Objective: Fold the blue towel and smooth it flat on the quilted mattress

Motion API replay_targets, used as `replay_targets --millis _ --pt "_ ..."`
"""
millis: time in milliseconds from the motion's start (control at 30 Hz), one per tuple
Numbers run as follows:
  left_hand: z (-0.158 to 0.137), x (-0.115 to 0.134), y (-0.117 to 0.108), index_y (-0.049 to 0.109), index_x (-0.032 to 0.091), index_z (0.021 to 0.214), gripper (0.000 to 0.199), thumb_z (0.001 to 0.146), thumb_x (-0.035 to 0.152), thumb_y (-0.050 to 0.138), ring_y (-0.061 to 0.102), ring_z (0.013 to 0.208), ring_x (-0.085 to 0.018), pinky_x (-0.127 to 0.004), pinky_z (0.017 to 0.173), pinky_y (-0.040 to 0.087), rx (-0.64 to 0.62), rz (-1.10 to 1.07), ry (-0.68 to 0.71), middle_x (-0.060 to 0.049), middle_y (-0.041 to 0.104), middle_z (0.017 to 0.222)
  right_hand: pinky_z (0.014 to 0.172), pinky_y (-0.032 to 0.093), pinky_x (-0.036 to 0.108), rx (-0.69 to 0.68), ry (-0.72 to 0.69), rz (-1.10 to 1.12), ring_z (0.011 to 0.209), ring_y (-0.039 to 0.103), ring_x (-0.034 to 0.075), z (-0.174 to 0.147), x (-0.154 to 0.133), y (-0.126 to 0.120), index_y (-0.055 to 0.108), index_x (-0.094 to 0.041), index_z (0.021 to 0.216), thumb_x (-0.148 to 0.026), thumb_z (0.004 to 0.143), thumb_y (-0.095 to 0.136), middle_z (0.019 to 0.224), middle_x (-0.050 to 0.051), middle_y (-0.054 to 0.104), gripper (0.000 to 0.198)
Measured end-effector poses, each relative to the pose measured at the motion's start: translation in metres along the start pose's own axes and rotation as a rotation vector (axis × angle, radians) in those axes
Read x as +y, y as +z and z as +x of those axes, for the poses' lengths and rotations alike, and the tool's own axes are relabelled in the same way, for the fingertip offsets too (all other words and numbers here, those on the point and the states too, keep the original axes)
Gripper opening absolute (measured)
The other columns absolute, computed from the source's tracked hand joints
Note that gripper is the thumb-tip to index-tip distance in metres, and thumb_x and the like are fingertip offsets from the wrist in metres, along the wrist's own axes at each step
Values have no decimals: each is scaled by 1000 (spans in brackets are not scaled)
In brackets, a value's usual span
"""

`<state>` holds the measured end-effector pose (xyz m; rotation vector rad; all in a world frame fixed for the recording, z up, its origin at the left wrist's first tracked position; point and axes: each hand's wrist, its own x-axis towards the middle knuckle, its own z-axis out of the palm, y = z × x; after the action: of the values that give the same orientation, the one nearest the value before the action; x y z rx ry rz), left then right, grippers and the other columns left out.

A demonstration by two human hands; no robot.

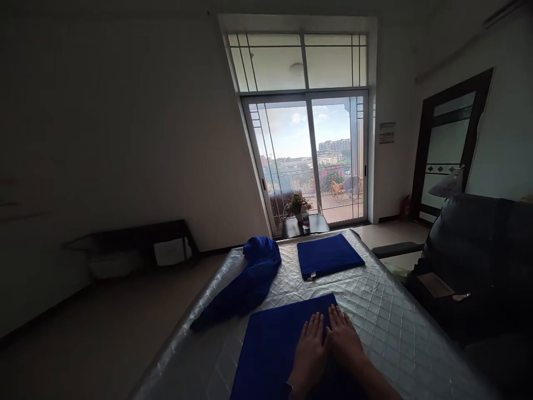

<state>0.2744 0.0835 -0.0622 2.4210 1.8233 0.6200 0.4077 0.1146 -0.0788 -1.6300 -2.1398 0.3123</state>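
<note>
A flat blue cloth, with straight edges, lies nearest me on the silver quilted table cover. My left hand rests flat on it, fingers stretched forward and close together. Right beside it, my right hand lies flat along the cloth's right edge, its fingers also straight. Neither hand grips anything. Beyond them is a neatly folded blue cloth with a small white label at its near edge. To the left, a crumpled blue cloth is spread loosely toward the table's left edge.
A black armchair stands close on the right, with a brown flat item on it. Past the table's far end, a small dark table holds a potted plant and a bottle. Sliding glass doors are behind.
</note>
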Motion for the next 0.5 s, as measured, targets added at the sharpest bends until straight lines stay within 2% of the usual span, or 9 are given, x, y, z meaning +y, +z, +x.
replay_targets --millis 100,267,367,500 --pt "-23 -48 -15 44 22 147 59 97 48 28 38 145 -24 -39 119 37 -39 110 -124 -3 44 155 123 16 36 -39 45 17 150 22 19 0 -3 -7 36 -17 150 -31 92 30 161 4 29 61" --pt "-66 -122 -47 48 23 144 56 95 41 30 36 146 -22 -32 117 36 -90 265 -327 1 44 155 123 17 36 -34 30 -11 150 22 19 -3 -5 -9 33 -13 151 -33 93 27 161 7 29 62" --pt "-86 -140 -64 48 20 145 59 94 45 29 38 145 -22 -29 114 38 -85 275 -457 -1 45 155 123 20 37 -30 18 -58 149 23 21 -3 -10 -12 33 -10 150 -32 93 27 160 9 32 62" --pt "-100 -139 -82 45 12 146 67 94 51 27 40 144 -23 -28 114 38 -68 209 -501 -9 42 156 123 18 38 -10 -7 -147 149 24 21 -9 -20 -24 36 -9 149 -26 93 26 159 11 33 59"
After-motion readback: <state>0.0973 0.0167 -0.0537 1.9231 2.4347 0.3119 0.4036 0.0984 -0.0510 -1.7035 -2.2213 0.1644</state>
